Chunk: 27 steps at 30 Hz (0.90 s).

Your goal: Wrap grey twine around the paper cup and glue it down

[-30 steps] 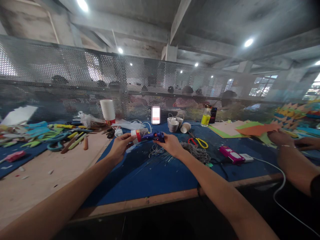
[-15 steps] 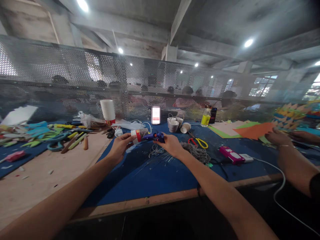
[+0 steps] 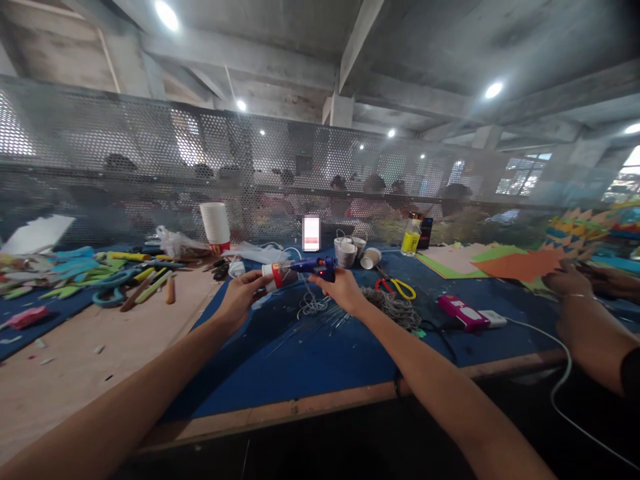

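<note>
My left hand (image 3: 243,293) is closed around a paper cup (image 3: 273,276) with a red and white side, tipped so that it lies sideways above the blue mat (image 3: 240,373). A blue hot glue gun (image 3: 315,265) is gripped in my right hand (image 3: 343,288), its nozzle pointing left and close to the cup. Whether the nozzle touches the cup I cannot tell. Beneath and right of the hands lie clear glue sticks (image 3: 335,317) and a tangle of grey cord (image 3: 400,308). Behind stand several cord-wrapped cups (image 3: 345,252).
Scissors (image 3: 400,288) with red and yellow handles lie right of centre, near a magenta box (image 3: 463,312) with a white plug and cable. A stack of paper cups (image 3: 215,225) stands back left. Another person's hand (image 3: 570,280) is at the right by coloured paper (image 3: 520,264).
The glue gun has turned from tilted to more level, with its nozzle nearer the cup's bottom or rim. The other person's hand at the right has shifted slightly right.
</note>
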Each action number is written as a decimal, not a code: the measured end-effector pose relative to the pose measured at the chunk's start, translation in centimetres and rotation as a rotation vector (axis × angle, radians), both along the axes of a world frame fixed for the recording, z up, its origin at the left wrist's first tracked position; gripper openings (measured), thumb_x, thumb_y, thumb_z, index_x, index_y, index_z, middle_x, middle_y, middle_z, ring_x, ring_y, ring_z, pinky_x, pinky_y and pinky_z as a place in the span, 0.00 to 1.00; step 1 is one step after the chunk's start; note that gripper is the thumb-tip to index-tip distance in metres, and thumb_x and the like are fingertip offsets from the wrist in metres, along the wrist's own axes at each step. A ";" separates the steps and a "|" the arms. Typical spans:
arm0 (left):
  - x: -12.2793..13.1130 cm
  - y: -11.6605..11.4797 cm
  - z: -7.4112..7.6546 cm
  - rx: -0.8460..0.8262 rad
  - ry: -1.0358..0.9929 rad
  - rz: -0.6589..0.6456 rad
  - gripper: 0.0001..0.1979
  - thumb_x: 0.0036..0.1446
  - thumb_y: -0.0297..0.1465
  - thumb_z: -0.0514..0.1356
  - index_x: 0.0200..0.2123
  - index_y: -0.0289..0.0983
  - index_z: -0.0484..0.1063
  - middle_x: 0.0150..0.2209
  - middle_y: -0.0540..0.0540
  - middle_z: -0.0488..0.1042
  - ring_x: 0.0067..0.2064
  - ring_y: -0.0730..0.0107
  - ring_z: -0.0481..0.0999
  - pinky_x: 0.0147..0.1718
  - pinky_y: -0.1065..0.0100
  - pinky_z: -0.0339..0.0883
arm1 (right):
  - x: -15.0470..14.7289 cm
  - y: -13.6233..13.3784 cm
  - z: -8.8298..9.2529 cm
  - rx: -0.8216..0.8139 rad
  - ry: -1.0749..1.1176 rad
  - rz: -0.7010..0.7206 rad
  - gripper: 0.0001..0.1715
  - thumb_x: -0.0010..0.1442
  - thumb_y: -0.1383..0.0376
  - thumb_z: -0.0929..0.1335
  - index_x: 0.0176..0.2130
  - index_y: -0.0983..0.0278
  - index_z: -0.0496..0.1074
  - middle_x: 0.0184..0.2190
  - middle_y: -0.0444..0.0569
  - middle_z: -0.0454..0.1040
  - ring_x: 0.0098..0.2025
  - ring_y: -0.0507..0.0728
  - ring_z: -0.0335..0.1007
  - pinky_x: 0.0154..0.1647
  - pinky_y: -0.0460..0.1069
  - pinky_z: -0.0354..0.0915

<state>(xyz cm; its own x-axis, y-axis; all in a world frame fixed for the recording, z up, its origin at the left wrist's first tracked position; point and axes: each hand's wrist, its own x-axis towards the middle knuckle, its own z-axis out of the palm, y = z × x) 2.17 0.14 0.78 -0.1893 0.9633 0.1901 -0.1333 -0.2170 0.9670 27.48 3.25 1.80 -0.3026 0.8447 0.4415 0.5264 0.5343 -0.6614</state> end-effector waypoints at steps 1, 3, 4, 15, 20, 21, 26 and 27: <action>0.0 0.0 -0.1 -0.004 -0.006 -0.001 0.17 0.39 0.41 0.78 0.29 0.38 0.81 0.33 0.46 0.80 0.35 0.66 0.77 0.37 0.68 0.71 | 0.0 0.1 0.1 -0.026 0.050 -0.008 0.26 0.66 0.45 0.70 0.41 0.65 0.79 0.24 0.47 0.79 0.28 0.58 0.77 0.32 0.48 0.68; 0.0 0.0 -0.2 -0.011 -0.011 -0.005 0.16 0.40 0.41 0.77 0.29 0.38 0.81 0.32 0.47 0.80 0.34 0.67 0.77 0.37 0.68 0.71 | 0.3 0.5 0.4 0.003 0.113 -0.077 0.24 0.65 0.46 0.71 0.41 0.65 0.78 0.30 0.50 0.81 0.33 0.60 0.79 0.36 0.50 0.71; -0.1 0.0 -0.2 -0.012 -0.011 -0.011 0.16 0.41 0.41 0.77 0.29 0.38 0.81 0.32 0.47 0.80 0.34 0.67 0.77 0.37 0.68 0.71 | 0.4 0.6 0.6 0.040 0.122 -0.130 0.23 0.65 0.47 0.71 0.43 0.64 0.78 0.34 0.52 0.83 0.38 0.61 0.80 0.40 0.51 0.72; 0.7 -0.7 0.6 -0.046 -0.025 -0.080 0.16 0.38 0.40 0.78 0.27 0.38 0.81 0.31 0.47 0.80 0.33 0.67 0.76 0.35 0.68 0.71 | 1.9 1.8 -1.1 0.112 -0.445 -0.442 0.27 0.71 0.63 0.62 0.66 0.70 0.63 0.61 0.66 0.71 0.62 0.69 0.68 0.61 0.63 0.62; 0.8 -0.7 0.3 -0.052 -0.062 -0.153 0.18 0.36 0.37 0.80 0.30 0.36 0.82 0.32 0.47 0.80 0.33 0.69 0.75 0.34 0.71 0.70 | 2.0 2.8 -2.7 0.061 -0.634 -0.470 0.28 0.71 0.65 0.61 0.66 0.71 0.63 0.61 0.67 0.70 0.61 0.69 0.67 0.60 0.64 0.61; 0.7 -0.6 0.2 -0.052 -0.063 -0.165 0.17 0.37 0.37 0.80 0.30 0.36 0.82 0.32 0.47 0.80 0.33 0.70 0.75 0.33 0.71 0.70 | 2.0 2.9 -3.0 0.050 -0.658 -0.462 0.27 0.71 0.65 0.61 0.65 0.70 0.64 0.60 0.67 0.70 0.61 0.69 0.67 0.60 0.64 0.61; 0.7 -0.5 0.0 -0.053 -0.038 -0.202 0.15 0.39 0.37 0.79 0.29 0.37 0.83 0.32 0.46 0.81 0.32 0.69 0.76 0.33 0.70 0.70 | 2.0 2.6 -3.6 0.034 -0.719 -0.426 0.23 0.70 0.63 0.64 0.60 0.70 0.70 0.59 0.67 0.70 0.61 0.70 0.66 0.60 0.63 0.61; 0.7 -0.5 0.0 -0.051 -0.029 -0.204 0.15 0.40 0.38 0.79 0.29 0.38 0.82 0.33 0.45 0.81 0.32 0.68 0.76 0.33 0.69 0.70 | 1.9 2.5 -3.5 0.046 -0.709 -0.423 0.23 0.70 0.63 0.64 0.60 0.70 0.70 0.59 0.67 0.70 0.62 0.70 0.65 0.61 0.64 0.61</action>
